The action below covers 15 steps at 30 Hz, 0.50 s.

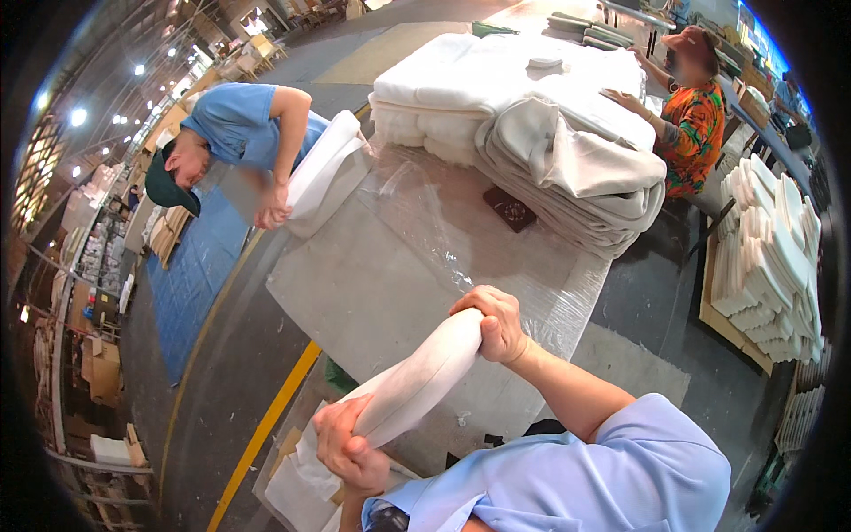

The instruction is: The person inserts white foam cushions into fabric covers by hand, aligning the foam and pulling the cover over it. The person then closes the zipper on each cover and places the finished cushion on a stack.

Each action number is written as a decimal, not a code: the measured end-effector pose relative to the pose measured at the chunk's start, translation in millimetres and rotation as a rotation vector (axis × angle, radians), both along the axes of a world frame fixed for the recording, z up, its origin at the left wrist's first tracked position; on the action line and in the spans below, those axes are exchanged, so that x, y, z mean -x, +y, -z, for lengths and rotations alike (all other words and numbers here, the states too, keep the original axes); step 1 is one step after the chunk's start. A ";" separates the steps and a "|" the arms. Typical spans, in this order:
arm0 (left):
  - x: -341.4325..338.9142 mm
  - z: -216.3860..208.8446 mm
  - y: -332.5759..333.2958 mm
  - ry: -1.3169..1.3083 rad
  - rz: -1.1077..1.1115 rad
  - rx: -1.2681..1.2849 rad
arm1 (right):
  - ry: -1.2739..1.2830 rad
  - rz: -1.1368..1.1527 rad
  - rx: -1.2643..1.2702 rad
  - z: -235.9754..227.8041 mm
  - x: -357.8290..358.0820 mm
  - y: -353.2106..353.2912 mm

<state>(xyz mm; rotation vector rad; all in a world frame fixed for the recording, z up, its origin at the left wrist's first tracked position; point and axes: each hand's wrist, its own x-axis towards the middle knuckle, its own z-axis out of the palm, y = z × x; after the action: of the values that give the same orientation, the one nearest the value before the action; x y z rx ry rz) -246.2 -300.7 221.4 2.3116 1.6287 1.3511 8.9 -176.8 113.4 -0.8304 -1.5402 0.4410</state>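
Observation:
Between my hands is a white fabric-covered cushion (pixel 417 381), long and rounded, held at a slant over the near edge of the table (pixel 346 284). My right hand (pixel 496 324) is closed round its far end. Lower down, my left hand (pixel 348 446) grips the near end, its fingers pressed into the white cloth. More white fabric (pixel 306 474) hangs or lies below my left hand; where the cushion ends there I cannot tell. Clear plastic film (pixel 425 213) covers part of the tabletop beyond my right hand.
White and grey covers (pixel 567 151) lie piled at the table's far end, beside a dark brown flat piece (pixel 510 209). A co-worker in blue (pixel 253 124) bends over a white cushion (pixel 328 168) at left. Another person (pixel 696 124) stands far right, near stacked white pads (pixel 771 257).

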 end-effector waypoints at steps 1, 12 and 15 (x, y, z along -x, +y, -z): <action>6.5 1.9 -0.2 0.023 0.004 -0.025 | -0.014 0.017 0.028 15.0 -4.8 -0.2; 63.2 30.9 -16.9 -0.281 -0.205 0.097 | -0.120 -0.011 0.308 74.0 -22.5 -56.6; 27.8 34.1 11.2 -1.105 -0.150 0.141 | -0.256 -0.143 0.484 65.8 -28.3 -96.5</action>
<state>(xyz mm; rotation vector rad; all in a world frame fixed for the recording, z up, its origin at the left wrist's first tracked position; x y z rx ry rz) -274.0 -289.5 187.3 0.9610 1.3816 1.9085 37.2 -273.3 47.6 -1.1868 -1.7645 0.8614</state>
